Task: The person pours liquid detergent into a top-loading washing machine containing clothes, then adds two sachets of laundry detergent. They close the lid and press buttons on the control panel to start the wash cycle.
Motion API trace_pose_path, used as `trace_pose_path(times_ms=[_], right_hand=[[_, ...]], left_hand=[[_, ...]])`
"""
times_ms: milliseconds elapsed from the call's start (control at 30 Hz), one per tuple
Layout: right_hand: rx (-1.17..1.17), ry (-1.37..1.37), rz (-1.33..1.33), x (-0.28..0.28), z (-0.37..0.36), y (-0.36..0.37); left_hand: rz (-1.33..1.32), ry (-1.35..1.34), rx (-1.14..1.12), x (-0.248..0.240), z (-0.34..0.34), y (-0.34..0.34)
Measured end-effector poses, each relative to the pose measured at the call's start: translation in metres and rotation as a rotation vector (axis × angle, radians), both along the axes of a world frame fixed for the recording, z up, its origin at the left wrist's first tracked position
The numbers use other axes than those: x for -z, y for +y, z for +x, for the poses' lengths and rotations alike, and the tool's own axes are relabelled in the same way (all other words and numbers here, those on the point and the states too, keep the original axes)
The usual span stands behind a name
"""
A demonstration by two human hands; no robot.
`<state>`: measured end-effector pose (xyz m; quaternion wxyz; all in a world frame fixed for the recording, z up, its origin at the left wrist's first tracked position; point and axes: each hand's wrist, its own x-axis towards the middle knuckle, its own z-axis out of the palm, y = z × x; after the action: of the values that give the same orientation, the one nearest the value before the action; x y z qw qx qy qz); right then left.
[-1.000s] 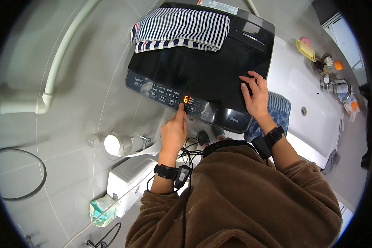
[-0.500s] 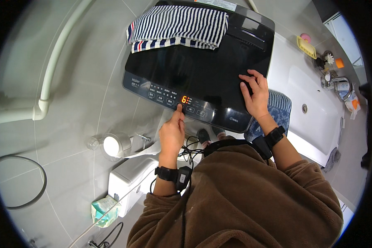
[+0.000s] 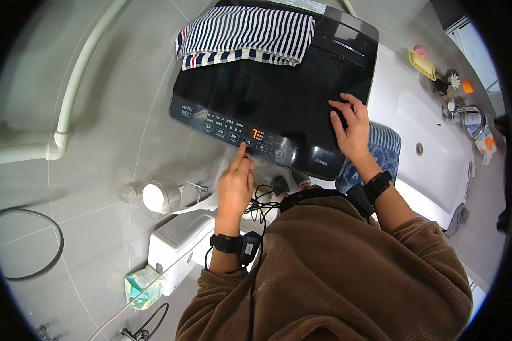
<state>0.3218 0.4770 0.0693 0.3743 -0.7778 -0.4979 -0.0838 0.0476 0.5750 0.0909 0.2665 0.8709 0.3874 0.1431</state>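
A black top-loading washing machine (image 3: pixel 227 91) stands in front of me, with its control panel (image 3: pixel 233 136) along the near edge. My left hand (image 3: pixel 235 181) reaches to the panel's button row, index finger stretched out and its tip at a button below the lit orange-red display (image 3: pixel 255 134). The other left fingers are curled, holding nothing. Resting on the lid near its right edge is my right hand (image 3: pixel 352 131), fingers spread and empty. A folded striped cloth (image 3: pixel 244 35), navy and white, lies on the far left of the lid, away from both hands.
Right of the machine are a white sink (image 3: pixel 432 159), a chrome tap (image 3: pixel 466 111) and a yellow soap dish (image 3: pixel 421 65). A blue cloth (image 3: pixel 375 156) sits between machine and sink. At lower left are a white toilet (image 3: pixel 173 247), a toilet-paper holder (image 3: pixel 156 198) and a plastic pack (image 3: pixel 145 287).
The lit digit on the display has changed. My left index finger has shifted slightly left along the button row and looks straighter. My right hand has stayed on the lid.
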Motion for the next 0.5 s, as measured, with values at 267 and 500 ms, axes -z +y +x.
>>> trace_pose_path(times_ms=[267, 500], right_hand=[[-0.002, 0.008, -0.003, -0.002, 0.0, 0.0], [0.0, -0.003, 0.015, -0.001, 0.0, 0.0]], left_hand=[[0.114, 0.038, 0.02, -0.002, 0.004, 0.005], [0.067, 0.208, 0.08, 0.005, 0.005, 0.01]])
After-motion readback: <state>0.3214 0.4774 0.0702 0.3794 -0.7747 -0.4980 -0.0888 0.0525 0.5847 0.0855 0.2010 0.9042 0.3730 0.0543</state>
